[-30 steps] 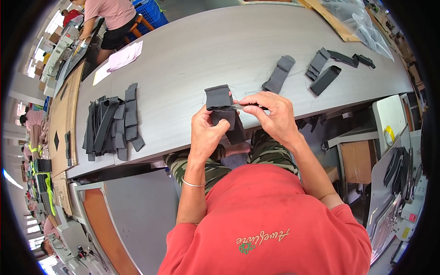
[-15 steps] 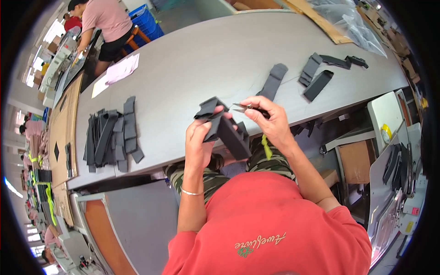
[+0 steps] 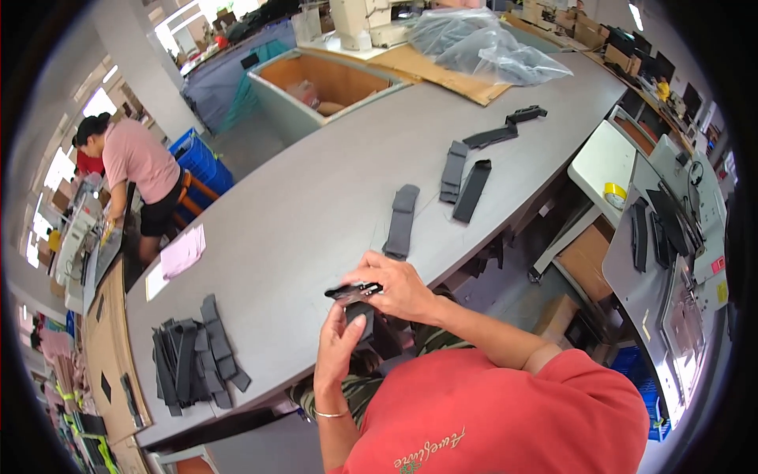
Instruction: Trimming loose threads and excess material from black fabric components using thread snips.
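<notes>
Close to the table's near edge, my left hand (image 3: 338,353) is closed on a dark grey fabric strip (image 3: 382,335), which hangs down toward my lap. My right hand (image 3: 401,288) has come right up against it, fingers closed around small thread snips (image 3: 354,292); the dark, shiny snips lie just above my left fingertips. Blade position is hard to make out, and the hands cover part of the strip. Left of me lies a pile of similar dark strips (image 3: 186,359). Beyond my right hand a single folded strip (image 3: 402,221) rests on the table.
More strips (image 3: 472,191) lie farther right on the grey table (image 3: 300,213). Pink and white papers (image 3: 181,251) sit at its left edge. Cardboard and clear plastic sheeting (image 3: 489,51) cover the far end. A person in pink (image 3: 142,162) works at the far left.
My right hand with the snips has moved in from the right to meet my left hand. The view has swung to the right and up, so the table appears shifted.
</notes>
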